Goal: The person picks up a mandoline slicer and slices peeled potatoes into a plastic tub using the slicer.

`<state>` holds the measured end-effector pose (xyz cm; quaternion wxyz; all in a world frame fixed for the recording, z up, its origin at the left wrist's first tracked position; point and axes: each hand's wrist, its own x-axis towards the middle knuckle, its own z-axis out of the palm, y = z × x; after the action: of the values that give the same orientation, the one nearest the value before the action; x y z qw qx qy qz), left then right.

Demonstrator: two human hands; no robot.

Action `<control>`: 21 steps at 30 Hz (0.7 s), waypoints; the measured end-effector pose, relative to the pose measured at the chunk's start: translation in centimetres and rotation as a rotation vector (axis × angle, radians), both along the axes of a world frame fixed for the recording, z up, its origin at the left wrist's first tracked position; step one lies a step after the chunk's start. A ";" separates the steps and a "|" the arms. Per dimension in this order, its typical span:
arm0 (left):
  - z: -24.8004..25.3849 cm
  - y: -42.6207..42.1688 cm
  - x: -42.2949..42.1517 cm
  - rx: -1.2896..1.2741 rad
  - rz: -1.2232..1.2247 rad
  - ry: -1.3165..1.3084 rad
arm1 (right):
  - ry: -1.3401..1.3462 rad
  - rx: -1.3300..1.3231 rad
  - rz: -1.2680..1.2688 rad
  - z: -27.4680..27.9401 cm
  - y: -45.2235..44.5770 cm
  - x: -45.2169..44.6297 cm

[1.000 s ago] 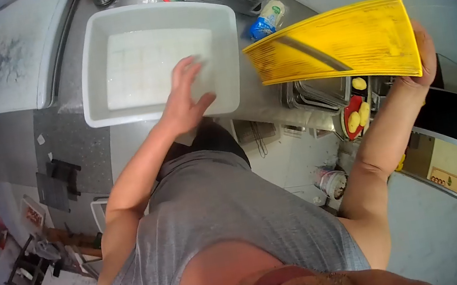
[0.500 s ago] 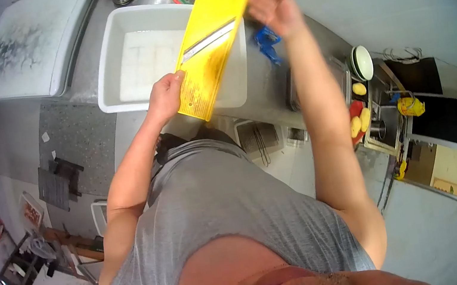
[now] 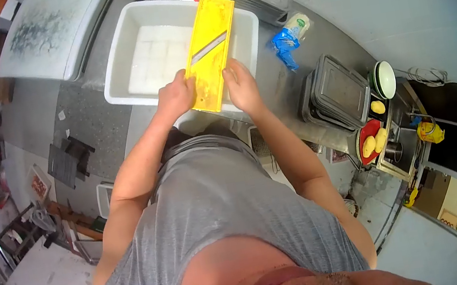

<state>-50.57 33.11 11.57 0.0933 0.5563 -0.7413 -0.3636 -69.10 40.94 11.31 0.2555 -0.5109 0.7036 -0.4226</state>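
Right hand (image 3: 244, 88) has come in from out by the far end of the yellow slicer (image 3: 210, 31) to its near right edge. Slicer's over the right part of the white tub (image 3: 125, 48), long axis running near to far, far end leaning slightly right. Left hand (image 3: 176, 95) pinches the near left edge; right fingers touch opposite, can't tell if they're pinching. Neither's nearer. Tub's on the counter (image 3: 284, 94).
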 end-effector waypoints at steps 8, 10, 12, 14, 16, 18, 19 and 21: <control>-0.1 -0.3 -1.2 0.102 -0.033 0.002 | 0.369 -0.149 0.117 -1.3 2.4 1.5; 0.1 -0.4 -1.4 0.129 -0.047 -0.012 | 0.405 -0.106 0.108 -1.7 2.3 1.6; 0.3 -0.4 -1.4 0.111 -0.080 -0.036 | 0.390 -0.060 0.103 -1.4 2.4 1.8; 0.2 -0.2 -1.0 0.089 -0.115 -0.047 | 0.325 -0.009 0.107 -0.4 2.7 2.2; 0.0 -0.2 -0.6 0.059 -0.157 -0.045 | 0.350 -0.018 0.111 -0.4 2.8 2.4; -0.3 -0.7 -0.5 0.059 -0.175 -0.035 | 0.384 -0.036 0.100 -0.8 2.9 2.5; -0.3 -1.0 -0.4 0.058 -0.187 -0.030 | 0.405 -0.049 0.089 -1.1 2.9 2.6; -0.3 -1.6 -0.7 0.106 -0.193 -0.041 | 0.436 -0.055 0.077 -1.6 2.9 2.6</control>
<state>-51.25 31.53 11.22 0.0130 0.4938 -0.7729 -0.3983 -66.48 43.87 9.67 0.0991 -0.6236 0.7102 -0.3111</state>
